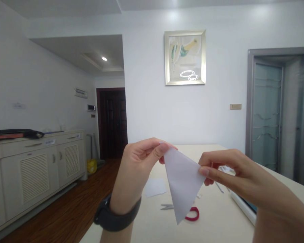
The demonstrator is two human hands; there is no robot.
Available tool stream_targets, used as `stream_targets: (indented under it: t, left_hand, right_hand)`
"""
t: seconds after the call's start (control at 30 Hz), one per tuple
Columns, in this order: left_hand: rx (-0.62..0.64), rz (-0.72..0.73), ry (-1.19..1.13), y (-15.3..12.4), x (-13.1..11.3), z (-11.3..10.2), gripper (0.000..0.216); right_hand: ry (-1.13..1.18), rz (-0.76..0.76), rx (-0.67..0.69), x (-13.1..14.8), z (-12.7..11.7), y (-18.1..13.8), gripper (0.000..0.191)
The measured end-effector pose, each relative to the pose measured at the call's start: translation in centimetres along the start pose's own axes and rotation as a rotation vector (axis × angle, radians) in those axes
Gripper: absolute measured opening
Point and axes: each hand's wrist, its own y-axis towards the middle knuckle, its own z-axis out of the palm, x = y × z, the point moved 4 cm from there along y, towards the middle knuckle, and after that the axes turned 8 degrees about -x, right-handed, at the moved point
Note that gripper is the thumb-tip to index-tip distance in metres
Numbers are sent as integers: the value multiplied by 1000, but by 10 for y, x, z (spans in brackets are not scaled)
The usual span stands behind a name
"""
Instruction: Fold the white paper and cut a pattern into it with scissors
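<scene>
A white sheet of paper folded into a triangle (183, 180) hangs in the air above the table, one point facing down. My left hand (148, 153), with a dark band on its wrist, pinches the upper left corner between thumb and fingers. At the right corner, my right hand (221, 168) grips the paper the same way. Below it on the table lie scissors with red handles (198, 214), partly hidden behind the paper. Another piece of white paper (155, 187) rests flat on the table, to the left of the scissors.
The cream table (218, 227) reaches forward to the wall. Along its right side lies a long white-edged object (243, 206), with small items partly hidden behind my right hand. A cabinet (40, 179) stands at the left, beyond the wooden floor.
</scene>
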Motion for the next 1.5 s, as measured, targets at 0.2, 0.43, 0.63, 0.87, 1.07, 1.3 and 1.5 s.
stream_targets:
  t: [0.2,0.43,0.63,0.87,1.07,1.3,1.5]
  left_hand:
    - [-21,15,-54,-2,0,3,25]
    - [211,-116,-183,-3,0,18,13]
    - [208,-132,-92,-2,5,17,21]
    - [144,-25,52,-3,-2,14,26]
    - [33,117,208,-11,-15,10,25]
    - [128,126,153,-11,-16,12,8]
    - [230,-9,104,-8,-8,12,18]
  right_hand:
    - [45,-7,-12,5,1,1,27]
    - [165,14,-240,1,-5,3,23]
    - [249,-22,-354,2,-9,3,22]
    - [275,-40,-357,4,-9,2,19]
    - [312,-38,-364,4,-9,3,17]
    - [350,-78,-473,7,-9,3,21]
    - [367,-118,-573,0,-14,4,24]
